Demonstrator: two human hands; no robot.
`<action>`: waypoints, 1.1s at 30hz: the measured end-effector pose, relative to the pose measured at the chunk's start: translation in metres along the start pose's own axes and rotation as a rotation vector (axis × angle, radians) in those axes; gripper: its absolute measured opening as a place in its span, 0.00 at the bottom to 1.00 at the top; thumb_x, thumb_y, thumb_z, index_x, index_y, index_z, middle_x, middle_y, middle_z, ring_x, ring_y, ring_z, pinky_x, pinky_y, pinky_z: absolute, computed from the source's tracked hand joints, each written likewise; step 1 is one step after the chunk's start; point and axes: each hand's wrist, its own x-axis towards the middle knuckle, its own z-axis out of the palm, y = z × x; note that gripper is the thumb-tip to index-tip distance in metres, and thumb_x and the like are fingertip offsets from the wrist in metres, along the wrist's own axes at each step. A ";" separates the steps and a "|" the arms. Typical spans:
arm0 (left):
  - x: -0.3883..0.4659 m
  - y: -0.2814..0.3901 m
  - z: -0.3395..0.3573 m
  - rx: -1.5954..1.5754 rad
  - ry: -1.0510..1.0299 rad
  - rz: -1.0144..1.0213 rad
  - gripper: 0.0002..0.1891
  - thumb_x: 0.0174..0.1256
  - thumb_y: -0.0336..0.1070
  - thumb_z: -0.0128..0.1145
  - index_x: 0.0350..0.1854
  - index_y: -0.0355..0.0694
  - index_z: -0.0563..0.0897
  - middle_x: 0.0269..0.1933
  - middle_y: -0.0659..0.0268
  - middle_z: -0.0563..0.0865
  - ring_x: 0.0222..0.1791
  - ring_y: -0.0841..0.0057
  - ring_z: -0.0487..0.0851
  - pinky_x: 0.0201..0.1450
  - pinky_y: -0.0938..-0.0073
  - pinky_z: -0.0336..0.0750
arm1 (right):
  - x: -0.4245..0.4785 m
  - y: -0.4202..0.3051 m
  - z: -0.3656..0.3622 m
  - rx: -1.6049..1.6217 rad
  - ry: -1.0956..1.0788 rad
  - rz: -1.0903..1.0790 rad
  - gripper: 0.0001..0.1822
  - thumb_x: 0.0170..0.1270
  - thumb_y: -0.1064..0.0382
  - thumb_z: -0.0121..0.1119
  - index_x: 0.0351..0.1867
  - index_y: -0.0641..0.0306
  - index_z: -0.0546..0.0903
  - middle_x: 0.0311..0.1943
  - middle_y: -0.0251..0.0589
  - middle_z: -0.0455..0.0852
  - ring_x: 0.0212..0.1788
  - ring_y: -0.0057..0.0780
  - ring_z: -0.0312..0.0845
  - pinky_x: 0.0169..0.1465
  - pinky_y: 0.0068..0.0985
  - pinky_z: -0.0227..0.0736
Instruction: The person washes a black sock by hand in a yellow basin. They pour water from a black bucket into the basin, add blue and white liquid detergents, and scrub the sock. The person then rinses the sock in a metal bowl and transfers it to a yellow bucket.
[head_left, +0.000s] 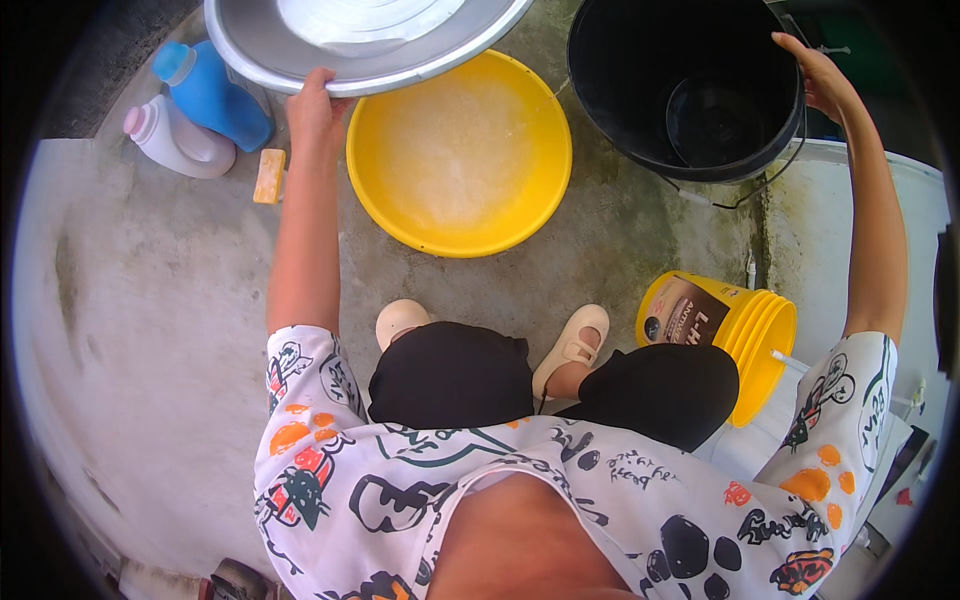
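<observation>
My left hand (316, 105) grips the near rim of a wide silver metal basin (259, 45), which is cut off by the top of the view. Part of that basin overhangs a yellow plastic basin (457, 225) on the floor, which has a whitish, cloudy layer over its bottom. At the upper right, my right hand (819, 79) holds the rim of a large black bucket (630, 97). The bucket is tilted so that its dark inside faces me, and its wire handle (791, 161) hangs down.
A blue bottle (217, 97), a white bottle (180, 142) and an orange soap bar (268, 176) are on the concrete floor (172, 300) at left. By my right knee is a yellow bucket (757, 330) bearing writing. A pale wall (900, 202) bounds the right side.
</observation>
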 end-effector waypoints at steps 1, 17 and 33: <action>0.002 0.007 -0.004 0.060 0.010 0.005 0.07 0.58 0.29 0.53 0.33 0.28 0.75 0.34 0.58 0.78 0.33 0.68 0.81 0.38 0.65 0.81 | 0.007 0.034 -0.020 0.166 -0.031 0.069 0.30 0.53 0.36 0.60 0.43 0.61 0.81 0.33 0.32 0.82 0.34 0.22 0.77 0.41 0.23 0.70; -0.047 0.064 -0.012 0.139 -0.158 0.032 0.12 0.55 0.30 0.54 0.40 0.30 0.72 0.37 0.61 0.76 0.36 0.73 0.78 0.33 0.71 0.75 | -0.029 0.276 0.054 1.557 1.185 0.153 0.35 0.59 0.37 0.52 0.52 0.69 0.70 0.51 0.47 0.70 0.53 0.35 0.66 0.56 0.34 0.63; -0.010 0.075 0.043 0.443 -0.089 0.269 0.13 0.55 0.32 0.57 0.42 0.33 0.76 0.31 0.65 0.79 0.27 0.78 0.77 0.24 0.79 0.69 | 0.016 0.179 0.366 1.072 0.138 0.164 0.13 0.54 0.71 0.53 0.41 0.74 0.79 0.33 0.46 0.84 0.31 0.33 0.82 0.34 0.29 0.73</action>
